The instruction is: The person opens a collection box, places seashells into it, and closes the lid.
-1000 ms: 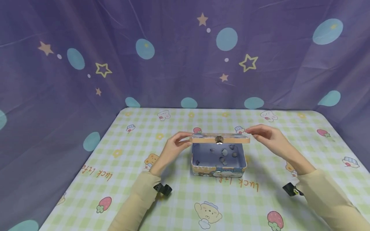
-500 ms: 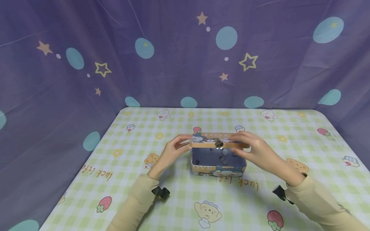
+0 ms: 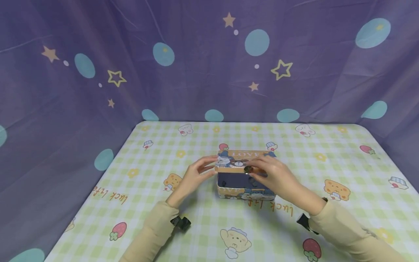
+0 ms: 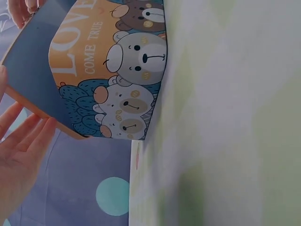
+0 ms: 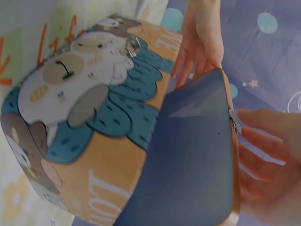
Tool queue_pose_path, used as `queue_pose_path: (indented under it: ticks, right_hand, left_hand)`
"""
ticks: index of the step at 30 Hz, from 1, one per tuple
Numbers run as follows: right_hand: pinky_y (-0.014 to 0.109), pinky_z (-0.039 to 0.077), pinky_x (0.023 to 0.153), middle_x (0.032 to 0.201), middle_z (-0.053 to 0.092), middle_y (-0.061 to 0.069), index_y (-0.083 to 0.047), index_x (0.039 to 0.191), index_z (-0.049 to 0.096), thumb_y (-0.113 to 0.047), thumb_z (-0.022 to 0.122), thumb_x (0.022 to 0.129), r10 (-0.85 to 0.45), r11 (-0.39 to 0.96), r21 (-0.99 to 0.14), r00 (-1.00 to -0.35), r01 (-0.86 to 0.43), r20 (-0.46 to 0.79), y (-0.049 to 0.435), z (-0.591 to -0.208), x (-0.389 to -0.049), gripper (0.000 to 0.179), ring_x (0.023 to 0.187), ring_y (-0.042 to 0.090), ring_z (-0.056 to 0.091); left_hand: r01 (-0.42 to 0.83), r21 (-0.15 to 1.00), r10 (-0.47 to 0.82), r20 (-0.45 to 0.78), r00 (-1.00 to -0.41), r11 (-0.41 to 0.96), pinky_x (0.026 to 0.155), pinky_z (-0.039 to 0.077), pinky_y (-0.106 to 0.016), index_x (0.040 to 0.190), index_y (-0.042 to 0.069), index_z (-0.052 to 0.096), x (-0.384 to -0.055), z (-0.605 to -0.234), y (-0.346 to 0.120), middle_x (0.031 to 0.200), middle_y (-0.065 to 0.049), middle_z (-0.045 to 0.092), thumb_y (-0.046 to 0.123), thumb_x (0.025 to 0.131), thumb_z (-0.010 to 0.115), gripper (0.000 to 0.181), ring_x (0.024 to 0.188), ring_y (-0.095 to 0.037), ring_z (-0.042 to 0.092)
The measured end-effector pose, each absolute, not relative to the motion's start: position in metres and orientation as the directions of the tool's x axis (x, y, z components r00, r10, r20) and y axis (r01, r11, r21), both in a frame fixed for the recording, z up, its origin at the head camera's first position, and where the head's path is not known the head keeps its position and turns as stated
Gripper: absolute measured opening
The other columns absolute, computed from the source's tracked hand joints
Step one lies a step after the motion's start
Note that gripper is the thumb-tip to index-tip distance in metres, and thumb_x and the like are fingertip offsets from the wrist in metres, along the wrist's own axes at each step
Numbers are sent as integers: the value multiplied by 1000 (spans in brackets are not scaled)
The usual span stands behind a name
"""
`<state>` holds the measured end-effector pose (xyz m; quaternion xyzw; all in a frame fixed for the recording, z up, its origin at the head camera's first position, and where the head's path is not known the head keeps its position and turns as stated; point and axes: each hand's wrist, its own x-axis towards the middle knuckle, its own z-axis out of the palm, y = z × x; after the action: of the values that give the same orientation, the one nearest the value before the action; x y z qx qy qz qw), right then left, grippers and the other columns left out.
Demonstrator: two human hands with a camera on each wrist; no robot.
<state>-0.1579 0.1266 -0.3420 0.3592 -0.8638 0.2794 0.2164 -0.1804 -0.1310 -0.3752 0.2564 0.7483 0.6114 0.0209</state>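
Note:
A rectangular tin box [image 3: 229, 193] with printed cartoon bears stands on the table, its hinged lid [image 3: 226, 162] part way down over the opening. Its plain blue-grey inside shows in the right wrist view, beside the lid's metal clasp [image 5: 235, 121]. At the lid's left edge, my left hand [image 3: 195, 174] pinches it between fingers on top and thumb beneath. My right hand [image 3: 279, 179] holds the front edge at the clasp [image 3: 248, 170], thumb below, and covers the lid's right part. A few small dark things [image 3: 252, 182] lie inside the box, mostly hidden by the lid and right hand.
The table wears a green and white checked cloth [image 3: 235, 240] with cartoon prints. A purple curtain [image 3: 203, 83] with stars and blue ovals hangs behind it and along the sides. Small black cameras [image 3: 181, 222] are strapped at both wrists.
The lid has tilted down and forward, so its LOVE top now shows. My right hand has come left from beside the lid to its clasp; my left hand has dropped slightly with the edge.

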Motion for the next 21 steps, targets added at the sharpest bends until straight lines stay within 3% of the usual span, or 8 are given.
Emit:
queue_pose_path:
  ticks: [7, 15, 21]
  right_hand:
    - [19, 50, 60, 82, 62, -3, -10, 82, 62, 0, 74, 66, -471, 587, -396, -696, -706, 542, 120, -351, -154, 22, 73, 9, 56]
    - [23, 51, 63, 87, 61, 0, -13, 72, 61, -3, 75, 67, -490, 610, -379, -708, -695, 508, 117, -358, -144, 17, 78, 13, 57]
    - [31, 51, 73, 91, 62, 1, -14, 69, 61, -4, 76, 65, -460, 625, -393, -725, -675, 513, 115, -368, -137, 17, 86, 15, 57]
  left_hand:
    - [412, 893, 439, 302, -846, 180, 96, 40, -37, 118, -8, 49, -173, -380, -133, 131, -21, 41, 0, 79, 61, 42, 116, -31, 45]
    - [462, 849, 458, 315, -831, 255, 96, 41, -30, 116, -4, 53, -170, -386, -135, 132, -17, 42, 4, 77, 64, 42, 115, -27, 47]
    - [489, 830, 475, 328, -817, 267, 96, 40, -25, 113, 4, 57, -177, -404, -140, 132, -10, 44, 10, 75, 68, 40, 116, -24, 45]
